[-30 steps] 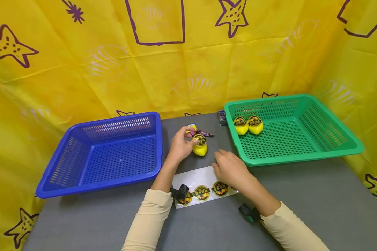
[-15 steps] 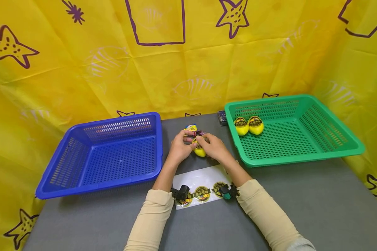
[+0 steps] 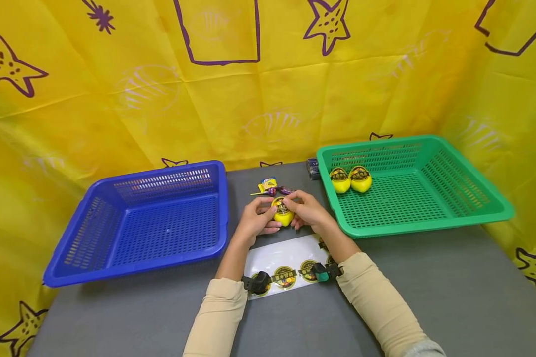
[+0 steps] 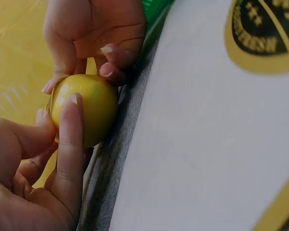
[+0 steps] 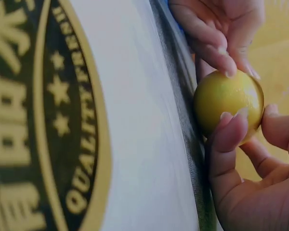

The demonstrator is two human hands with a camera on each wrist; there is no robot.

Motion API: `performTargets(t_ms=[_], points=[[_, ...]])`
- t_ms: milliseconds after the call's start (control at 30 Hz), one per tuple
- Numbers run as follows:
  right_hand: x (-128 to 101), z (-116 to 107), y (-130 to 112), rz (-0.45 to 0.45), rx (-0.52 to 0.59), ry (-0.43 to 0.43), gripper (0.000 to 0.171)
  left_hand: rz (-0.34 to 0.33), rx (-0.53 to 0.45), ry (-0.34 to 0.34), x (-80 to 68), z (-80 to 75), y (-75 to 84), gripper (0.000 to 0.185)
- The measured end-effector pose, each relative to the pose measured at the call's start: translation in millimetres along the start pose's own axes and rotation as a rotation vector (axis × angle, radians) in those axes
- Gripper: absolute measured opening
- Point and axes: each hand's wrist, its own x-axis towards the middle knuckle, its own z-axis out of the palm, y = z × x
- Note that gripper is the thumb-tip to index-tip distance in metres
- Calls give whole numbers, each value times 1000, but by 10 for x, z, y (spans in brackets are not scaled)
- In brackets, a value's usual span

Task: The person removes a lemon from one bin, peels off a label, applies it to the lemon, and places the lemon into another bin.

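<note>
A yellow lemon (image 3: 284, 218) is between both hands near the table's middle, a round black-and-gold sticker (image 3: 281, 205) on its upper face. My left hand (image 3: 254, 219) holds its left side, thumb by the sticker's edge. From the right, my right hand (image 3: 310, 210) grips it, thumb over the sticker's right edge. In the left wrist view, fingers of both hands surround the lemon (image 4: 100, 108). The right wrist view shows the lemon (image 5: 220, 94) in fingertips, the sticker's thin edge along its far side. Under the wrists lies a white sheet (image 3: 268, 258) of similar round stickers.
A blue basket (image 3: 134, 213) stands at left. The green basket (image 3: 420, 229) at right holds two stickered lemons (image 3: 350, 181). Behind the hands lie a yellow packet (image 3: 268, 184) and a purple-wrapped lollipop (image 3: 272, 192). A dark packet (image 3: 312, 168) sits beside the green basket.
My right hand has moved from the sticker sheet up to the lemon and now grips it. My left fingers have shifted down around the lemon, uncovering the lollipop behind.
</note>
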Motion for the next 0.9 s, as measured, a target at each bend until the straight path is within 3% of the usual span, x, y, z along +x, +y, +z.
performTargets(t_ms=[167,333,433,600,667,767,900], points=[[1,-24,14,20,110,10,28,-29,-75,0,27,4,-10,34],[-39,-4,31,50,156,1,36,-38,-60,31,16,-42,-48,38],[-84,58,3,14,4,16,42,-13,4,47,-22,-58,-62,39],[-164,182,-119,-127,-548,105,71,70,172,51,-113,-23,-48,39],[-191,211,-151,-156,-713,116,80,95,254,44,-161,4,-28,40],[-245,235,-179,-167,-814,100,83,146,422,33,-256,31,8,44],[-351,256,-232,-184,-901,90,70,307,784,79,-476,74,103,49]])
